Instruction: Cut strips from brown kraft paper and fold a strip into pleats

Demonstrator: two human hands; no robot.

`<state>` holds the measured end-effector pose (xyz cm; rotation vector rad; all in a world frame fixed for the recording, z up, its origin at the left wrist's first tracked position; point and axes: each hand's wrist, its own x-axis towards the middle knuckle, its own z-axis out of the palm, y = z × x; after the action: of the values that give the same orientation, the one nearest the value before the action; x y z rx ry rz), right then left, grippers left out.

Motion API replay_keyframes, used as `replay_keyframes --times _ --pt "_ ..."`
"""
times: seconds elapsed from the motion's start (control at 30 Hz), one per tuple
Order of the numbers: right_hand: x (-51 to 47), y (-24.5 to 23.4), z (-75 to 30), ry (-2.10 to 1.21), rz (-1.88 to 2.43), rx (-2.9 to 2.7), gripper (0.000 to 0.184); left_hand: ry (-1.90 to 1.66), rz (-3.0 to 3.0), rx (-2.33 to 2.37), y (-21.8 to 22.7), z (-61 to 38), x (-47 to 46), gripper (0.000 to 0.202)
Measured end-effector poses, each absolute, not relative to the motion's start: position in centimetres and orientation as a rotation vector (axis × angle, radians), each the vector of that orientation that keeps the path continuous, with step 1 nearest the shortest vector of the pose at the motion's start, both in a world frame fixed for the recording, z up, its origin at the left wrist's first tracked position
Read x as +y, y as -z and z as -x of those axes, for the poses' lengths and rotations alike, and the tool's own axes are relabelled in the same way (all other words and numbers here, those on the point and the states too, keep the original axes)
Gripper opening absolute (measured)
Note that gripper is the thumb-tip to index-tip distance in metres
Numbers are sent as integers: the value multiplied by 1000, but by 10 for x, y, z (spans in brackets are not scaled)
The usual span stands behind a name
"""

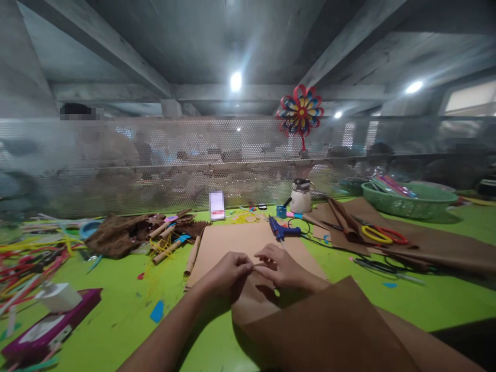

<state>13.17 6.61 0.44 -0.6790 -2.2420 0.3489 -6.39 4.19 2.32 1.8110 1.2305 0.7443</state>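
A large sheet of brown paper (321, 333) bends up from the front of the table across my right forearm. At its far end, my left hand (235, 269) is closed in a pinch on the paper's edge. Close beside it on the right, my right hand (279, 266) holds the same edge between thumb and finger, its other fingers loosely curled. Beneath both hands lies a flat tan board (232, 238). On the board's far right part rests a blue glue gun (285, 230), its nozzle towards me.
Left are rolled paper tubes (166, 253), crumpled brown material (116, 235), coloured strips (27, 263) and a purple box (50, 328). A phone (217, 205) stands behind the board. Right are scissors (383, 235), brown paper sheets (437, 243) and a green basket (406, 201). A perforated screen (174, 181) runs behind.
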Motion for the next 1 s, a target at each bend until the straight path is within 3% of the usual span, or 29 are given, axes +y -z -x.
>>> replay_keyframes --times 0.17,0.3,0.43,0.8,1.0 --pt "68 0 -129 -782 902 -2203 40 -764 -1937 1195 -27 56 38 28" --pt "71 0 -131 -928 902 -2158 36 -770 -2021 1233 -27 55 38 31" --pt "73 0 -135 -792 836 -2228 27 -738 -2084 1275 -24 55 39 26" --pt "72 1 -142 -158 804 -2596 27 -691 -2172 1287 -26 54 38 30" --pt "73 -5 -146 -256 754 -2564 23 -692 -2245 1290 -33 54 37 29"
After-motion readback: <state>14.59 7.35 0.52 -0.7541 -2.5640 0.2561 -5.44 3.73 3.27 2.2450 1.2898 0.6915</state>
